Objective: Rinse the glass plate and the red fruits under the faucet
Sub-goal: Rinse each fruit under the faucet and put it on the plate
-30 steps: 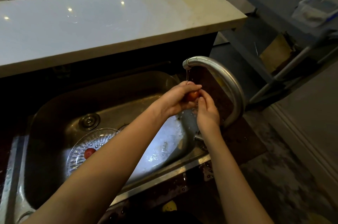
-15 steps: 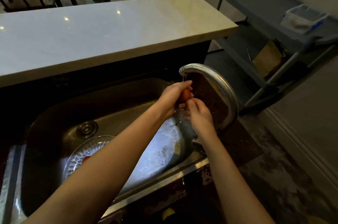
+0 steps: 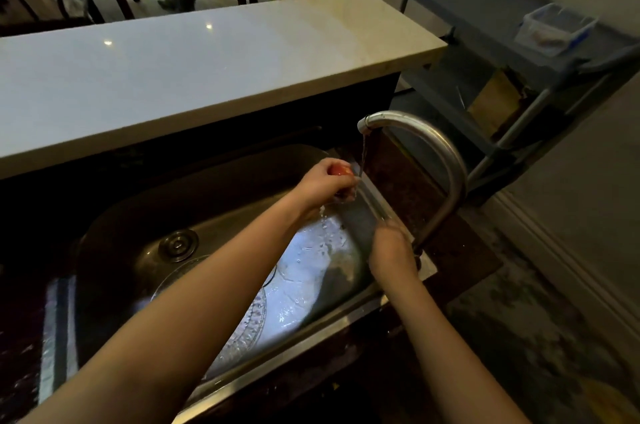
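Note:
My left hand [image 3: 325, 184] grips a red fruit [image 3: 341, 170] just left of the thin water stream that falls from the curved steel faucet [image 3: 426, 136]. Water drips off this hand into the steel sink [image 3: 221, 181]. My right hand [image 3: 391, 247] is lower, at the sink's right rim by the faucet base; it is blurred and its fingers are hidden. The patterned glass plate [image 3: 249, 326] lies on the sink floor, mostly covered by my left forearm. No other fruit shows.
The drain [image 3: 178, 245] sits in the sink's left half. A white stone counter [image 3: 194, 70] runs behind the sink. A grey cart [image 3: 519, 53] with a plastic tub [image 3: 554, 29] stands at the right. A dark table and chairs are at the back.
My right hand let go of the fruit and dropped to the faucet base. My left hand keeps the fruit and has shifted slightly left of the stream. The camera tilted up.

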Demonstrator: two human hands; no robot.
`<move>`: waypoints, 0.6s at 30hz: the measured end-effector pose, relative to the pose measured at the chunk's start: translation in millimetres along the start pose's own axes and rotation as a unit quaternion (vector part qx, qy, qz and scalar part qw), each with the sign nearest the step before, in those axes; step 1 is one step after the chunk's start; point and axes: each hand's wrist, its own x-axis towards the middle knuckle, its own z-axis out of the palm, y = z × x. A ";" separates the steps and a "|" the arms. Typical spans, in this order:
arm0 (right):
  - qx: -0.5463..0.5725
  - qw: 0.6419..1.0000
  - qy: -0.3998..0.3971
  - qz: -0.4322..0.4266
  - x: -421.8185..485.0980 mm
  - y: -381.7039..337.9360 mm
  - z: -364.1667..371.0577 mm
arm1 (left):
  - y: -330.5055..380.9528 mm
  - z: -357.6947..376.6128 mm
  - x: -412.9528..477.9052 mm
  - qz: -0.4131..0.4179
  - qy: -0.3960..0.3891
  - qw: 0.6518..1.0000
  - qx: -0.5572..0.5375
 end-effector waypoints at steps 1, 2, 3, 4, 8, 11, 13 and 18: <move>0.002 1.000 0.005 0.011 -1.4 -0.5 -0.6 | -2.0 -4.0 -3.4 -0.001 -0.002 1.000 -0.001; 0.006 1.000 0.009 0.021 -3.5 -1.2 -1.6 | -4.2 -7.4 -7.4 -0.002 -0.002 1.000 0.001; 0.009 0.999 0.018 0.025 -6.3 -1.6 -2.2 | -6.1 -10.1 -11.4 0.000 -0.002 1.000 0.008; 0.012 0.999 0.031 0.022 -9.9 -1.7 -2.4 | -7.9 -12.5 -15.3 0.006 0.000 1.000 0.024; 0.014 0.997 0.069 0.009 -21.6 -2.3 -1.4 | -14.1 -23.1 -28.1 0.031 0.021 0.997 0.074; 0.008 0.998 0.069 -0.001 -24.5 -1.4 0.3 | -23.1 -35.3 -33.9 0.022 0.040 0.994 0.095; 0.003 0.997 0.071 -0.007 -27.5 -1.2 1.4 | -30.0 -44.1 -38.1 0.012 0.035 0.994 0.100; -0.003 0.997 0.080 0.000 -32.5 -7.1 3.7 | -54.3 -72.4 -49.6 -0.029 0.071 0.995 0.065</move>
